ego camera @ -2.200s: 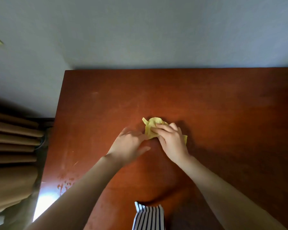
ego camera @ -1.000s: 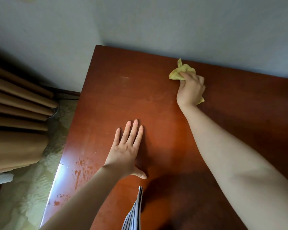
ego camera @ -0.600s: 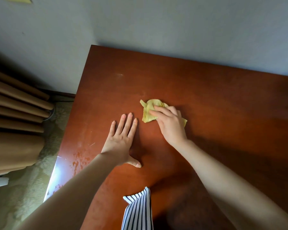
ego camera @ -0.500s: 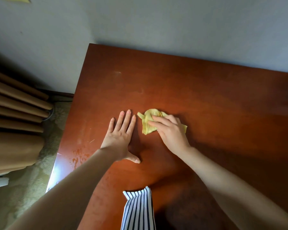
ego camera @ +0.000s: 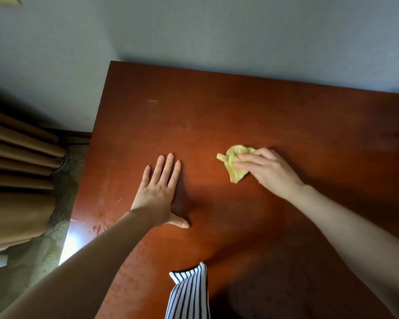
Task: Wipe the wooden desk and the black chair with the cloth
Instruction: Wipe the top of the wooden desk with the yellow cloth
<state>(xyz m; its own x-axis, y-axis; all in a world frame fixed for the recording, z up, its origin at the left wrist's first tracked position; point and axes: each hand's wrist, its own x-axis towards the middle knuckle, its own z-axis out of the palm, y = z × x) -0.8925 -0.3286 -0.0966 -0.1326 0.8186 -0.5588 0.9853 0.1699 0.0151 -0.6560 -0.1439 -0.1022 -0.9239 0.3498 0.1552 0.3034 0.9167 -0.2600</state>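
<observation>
The reddish-brown wooden desk fills most of the head view and stands against the wall. A crumpled yellow cloth lies on its middle. My right hand presses on the cloth's right part with fingers stretched out over it; the thumb is hidden. My left hand lies flat on the desk left of the cloth, fingers straight and thumb spread, a hand's width away from it. The black chair is not in view.
A grey wall runs along the desk's far edge. Brown pleated curtains hang at the left over a pale carpet. The desk's left front edge has a worn, glaring patch. My striped garment hangs over the near edge.
My right hand swept the cloth from the far edge back to the middle, then to the right, away from my left hand. My left hand stays flat on the desk.
</observation>
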